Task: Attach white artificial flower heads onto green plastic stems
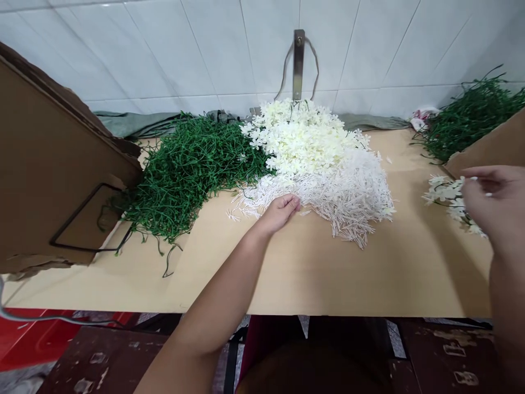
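Reading places off a clock face laid over the view: can see a tan counter running from nine to three, backed by a tiled wall at twelve. Between nine and ten, find tall brown cardboard standing on the counter. Near ten, note a tangled heap of green stems; at one, a mound of white flowers. At three, close to centre, see a heap of thin white sticks, spilling along the near side of the flowers. Between two and three, find a second green heap behind a cardboard panel.

Near three, at the edge of the view, see the right hand, with fingers curled toward the thumb; cannot tell if clamped on anything. Near centre, see the left hand at the near edge of the sticks, with fingers bunched together; cannot tell if holding a stick. From these fingers, find sticks fanning from ten round to three, and flowers beyond at twelve to one. From the right fingers, find a small flower cluster just beside at nine to eight; cannot tell if touching. By the right thumb, make out tiny white bits, too blurred to name.
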The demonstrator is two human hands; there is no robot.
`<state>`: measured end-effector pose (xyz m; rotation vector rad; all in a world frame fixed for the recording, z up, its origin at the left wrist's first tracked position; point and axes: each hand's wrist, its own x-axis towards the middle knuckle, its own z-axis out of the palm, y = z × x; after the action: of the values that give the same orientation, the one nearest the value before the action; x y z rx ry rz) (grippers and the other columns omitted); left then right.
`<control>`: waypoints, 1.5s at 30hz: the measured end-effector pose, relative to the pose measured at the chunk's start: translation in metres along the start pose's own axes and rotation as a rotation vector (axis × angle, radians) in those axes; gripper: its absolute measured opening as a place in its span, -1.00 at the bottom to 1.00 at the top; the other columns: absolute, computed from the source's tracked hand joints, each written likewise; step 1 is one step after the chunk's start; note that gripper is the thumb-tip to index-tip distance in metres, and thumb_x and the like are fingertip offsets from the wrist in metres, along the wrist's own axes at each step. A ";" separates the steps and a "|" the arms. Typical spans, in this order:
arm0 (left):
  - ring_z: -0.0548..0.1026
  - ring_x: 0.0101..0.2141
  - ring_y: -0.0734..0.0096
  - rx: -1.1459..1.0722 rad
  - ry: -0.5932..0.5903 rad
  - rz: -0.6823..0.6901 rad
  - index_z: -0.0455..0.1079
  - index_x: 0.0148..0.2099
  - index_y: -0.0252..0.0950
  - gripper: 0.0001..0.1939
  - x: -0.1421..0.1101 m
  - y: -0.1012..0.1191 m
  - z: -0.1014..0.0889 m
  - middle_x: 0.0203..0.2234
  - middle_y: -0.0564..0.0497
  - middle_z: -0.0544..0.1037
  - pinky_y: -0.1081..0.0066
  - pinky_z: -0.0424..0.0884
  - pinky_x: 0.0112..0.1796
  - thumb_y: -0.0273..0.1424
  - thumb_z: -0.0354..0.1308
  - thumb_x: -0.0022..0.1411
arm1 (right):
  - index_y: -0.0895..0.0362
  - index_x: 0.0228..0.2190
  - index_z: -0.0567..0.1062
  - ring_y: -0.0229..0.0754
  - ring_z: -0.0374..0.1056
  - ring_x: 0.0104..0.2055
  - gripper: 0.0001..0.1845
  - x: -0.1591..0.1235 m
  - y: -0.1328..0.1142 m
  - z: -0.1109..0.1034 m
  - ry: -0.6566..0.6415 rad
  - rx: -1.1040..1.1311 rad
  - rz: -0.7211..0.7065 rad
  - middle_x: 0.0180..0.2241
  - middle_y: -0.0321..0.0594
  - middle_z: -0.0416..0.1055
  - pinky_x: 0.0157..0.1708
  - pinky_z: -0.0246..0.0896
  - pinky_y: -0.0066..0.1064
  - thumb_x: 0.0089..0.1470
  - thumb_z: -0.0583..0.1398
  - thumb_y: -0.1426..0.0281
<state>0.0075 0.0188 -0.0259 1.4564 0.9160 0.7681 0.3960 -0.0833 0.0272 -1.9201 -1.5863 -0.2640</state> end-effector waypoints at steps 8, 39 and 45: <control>0.04 -0.67 0.65 0.002 -0.011 -0.012 0.23 -0.46 -0.31 -0.53 0.001 -0.003 -0.001 -0.74 0.20 0.14 0.50 -0.07 -0.59 0.04 0.09 0.09 | 0.20 -0.12 0.43 0.18 0.27 -0.06 -0.49 0.001 -0.124 0.083 -0.137 -0.094 -0.336 -0.12 0.12 0.36 -0.10 0.23 -0.01 -0.02 0.18 0.12; 0.23 -0.59 0.65 0.004 -0.034 -0.089 0.27 -0.38 -0.32 -0.78 0.003 -0.001 -0.005 -0.61 0.14 0.25 0.58 0.23 -0.56 -0.28 0.03 0.22 | 0.22 -0.46 0.55 0.12 0.24 -0.17 -0.80 0.037 -0.250 0.166 -0.264 -0.011 -0.500 -0.34 0.10 0.46 -0.21 0.14 -0.09 0.01 0.10 0.47; 0.25 -0.62 0.66 -0.155 0.040 -0.112 0.24 -0.36 -0.32 -0.81 0.007 -0.001 -0.005 -0.62 0.17 0.27 0.57 0.28 -0.57 -0.30 0.11 0.19 | 0.17 -0.51 0.46 0.04 0.26 -0.21 -0.82 0.036 -0.235 0.162 -0.187 0.140 -0.498 -0.38 0.01 0.44 -0.19 0.15 -0.15 0.01 0.07 0.48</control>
<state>0.0062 0.0275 -0.0263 1.2483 0.9392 0.7698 0.1471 0.0581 -0.0025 -1.4553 -2.1375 -0.1736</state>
